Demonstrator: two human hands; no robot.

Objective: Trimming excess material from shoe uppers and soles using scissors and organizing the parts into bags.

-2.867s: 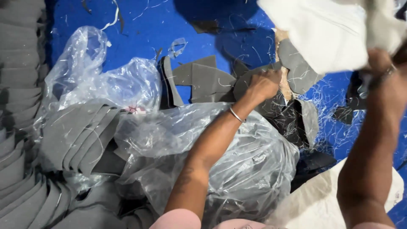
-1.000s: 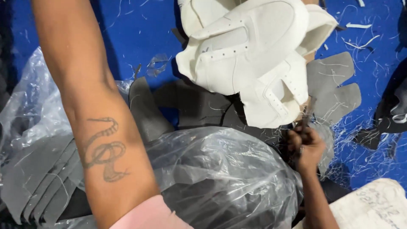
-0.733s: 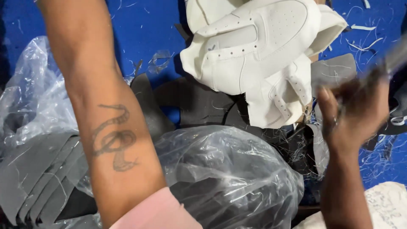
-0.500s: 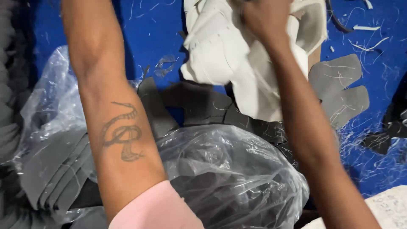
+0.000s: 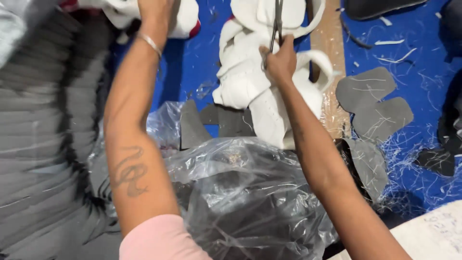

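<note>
The left hand (image 5: pixel 155 12) runs off the frame at 12 o'clock, its fingers unseen. The scissors (image 5: pixel 277 21) are cut off there too, blades hidden.

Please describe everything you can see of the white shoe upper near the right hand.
The white shoe upper looks like soft synthetic leather, made of stitched, overlapping panels with a curved strap on its right side. It hangs limp and unshaped above the blue surface, its top beyond the frame. The right hand presses against it, gripping thin metal scissors.
</note>
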